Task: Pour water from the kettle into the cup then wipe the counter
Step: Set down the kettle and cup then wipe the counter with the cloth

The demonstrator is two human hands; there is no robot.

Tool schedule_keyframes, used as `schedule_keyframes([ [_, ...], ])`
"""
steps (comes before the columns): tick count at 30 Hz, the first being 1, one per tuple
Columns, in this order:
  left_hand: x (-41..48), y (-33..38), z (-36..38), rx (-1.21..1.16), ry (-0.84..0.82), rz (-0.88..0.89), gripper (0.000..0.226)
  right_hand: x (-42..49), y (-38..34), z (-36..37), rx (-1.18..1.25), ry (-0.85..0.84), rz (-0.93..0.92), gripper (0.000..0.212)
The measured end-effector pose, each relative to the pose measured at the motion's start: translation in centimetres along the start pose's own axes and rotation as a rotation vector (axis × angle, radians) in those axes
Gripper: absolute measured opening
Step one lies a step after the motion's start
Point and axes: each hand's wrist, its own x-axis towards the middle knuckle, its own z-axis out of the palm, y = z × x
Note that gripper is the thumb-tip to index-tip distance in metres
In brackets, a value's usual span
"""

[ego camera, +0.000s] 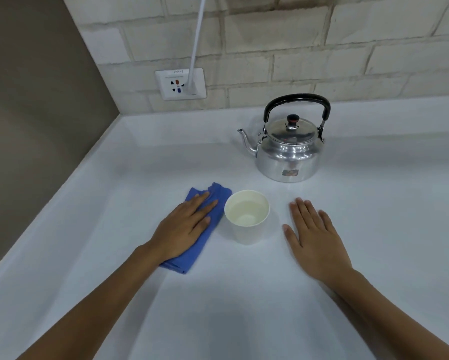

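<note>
A shiny metal kettle with a black handle stands upright on the white counter, spout pointing left. In front of it a white paper cup holds water. Left of the cup lies a folded blue cloth. My left hand rests flat on the cloth, fingers stretched out, not curled around it. My right hand lies flat on the bare counter to the right of the cup, fingers apart, holding nothing.
A brick-pattern wall runs along the back. A white wall socket with a white cable plugged in sits behind the counter's left part. A brown side wall bounds the counter on the left.
</note>
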Motion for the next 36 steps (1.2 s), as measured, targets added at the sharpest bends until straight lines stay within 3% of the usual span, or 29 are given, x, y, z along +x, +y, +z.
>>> schedule_keyframes([
  [5,2.4,-0.3,0.5,0.025,0.061,-0.192,0.046,0.2,-0.3,0.1,-0.001,0.010,0.014,0.059],
  [10,4.3,1.6,1.4,0.090,0.011,-0.351,0.049,0.3,-0.4,0.1,-0.012,0.003,0.012,0.058],
  [22,-9.8,6.6,2.7,0.081,0.060,-0.283,0.052,0.2,0.0,0.4,-0.019,0.003,0.000,0.059],
  [31,-4.0,5.3,1.9,0.122,0.075,-0.532,0.052,0.2,-0.1,0.3,-0.005,-0.008,0.006,0.058],
  [36,-7.8,8.4,3.1,0.075,0.122,-0.402,0.053,0.2,0.1,0.3,0.002,-0.003,-0.014,0.059],
])
